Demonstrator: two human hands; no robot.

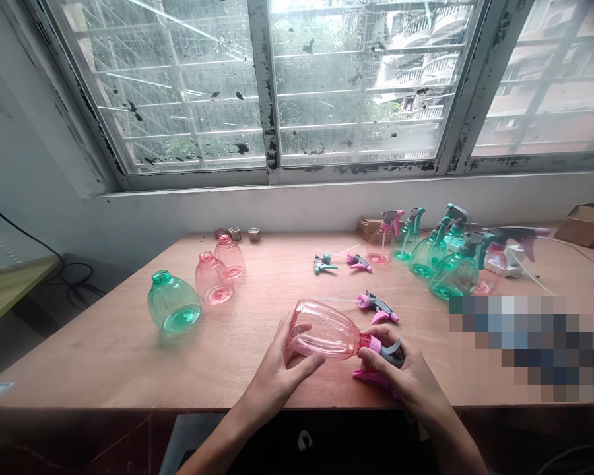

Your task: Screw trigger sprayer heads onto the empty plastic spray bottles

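Note:
A clear pink spray bottle [325, 330] lies on its side in the air just above the table's front part, its neck to the right. My left hand [290, 356] is wrapped round its base end, thumb in front. On the neck sits a grey and pink spray head [387, 353], which my right hand [400, 366] grips at the pink collar. The pink trigger hangs below. Just behind my right hand lies another grey and pink spray head [379, 307], with its tube pointing left. Whether the collar is screwed tight I cannot tell.
Open bottles, one green [174, 303] and two pink [214, 280], stand at the left. A teal spray head [323, 264] and a pink one [359, 262] lie mid-table. Several bottles with heads, including a green bottle [453, 274], stand at the right. A cardboard box [587, 224] sits behind.

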